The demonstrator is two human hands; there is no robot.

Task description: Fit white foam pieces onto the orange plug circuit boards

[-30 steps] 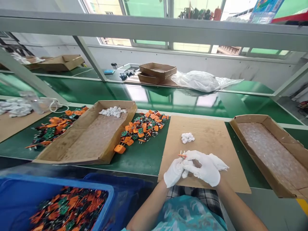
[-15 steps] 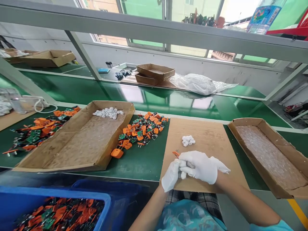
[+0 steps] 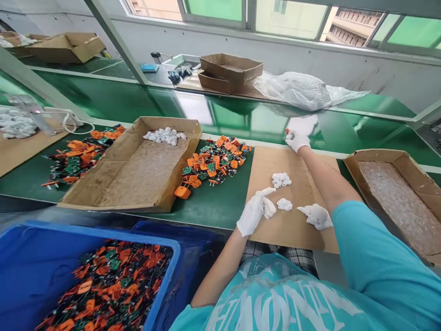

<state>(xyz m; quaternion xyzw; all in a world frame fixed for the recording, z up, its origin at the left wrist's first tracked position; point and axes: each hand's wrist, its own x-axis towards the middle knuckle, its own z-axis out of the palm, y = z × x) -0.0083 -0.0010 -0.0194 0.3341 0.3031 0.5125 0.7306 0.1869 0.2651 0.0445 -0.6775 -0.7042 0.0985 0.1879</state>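
My left hand [image 3: 255, 209], in a white glove, rests low over a cardboard sheet [image 3: 299, 230]. Its index finger is stretched out and stands apart from the others, and I see nothing held in it. Beside its fingers lie a small white lump [image 3: 284, 204] and a cluster of white lumps [image 3: 281, 179]. A larger crumpled white piece [image 3: 316, 216] sits further right on the sheet. Reaching past the sheet's far edge, my gloved right hand [image 3: 298, 139] is over the green belt. A small orange part [image 3: 287, 131] shows at its fingertips, mostly hidden by the glove.
Left of the sheet is a heap of orange parts with green circuit boards [image 3: 217, 158], then a shallow cardboard box [image 3: 117, 184] holding white lumps. Another shallow box [image 3: 406, 202] stands right. A blue bin [image 3: 175, 257] of similar parts is at lower left.
My hands, together over the sheet before, have parted. The right one has moved forward to the belt with the orange part; the left stays low. A white lump now shows on the sheet. The view has tilted down.
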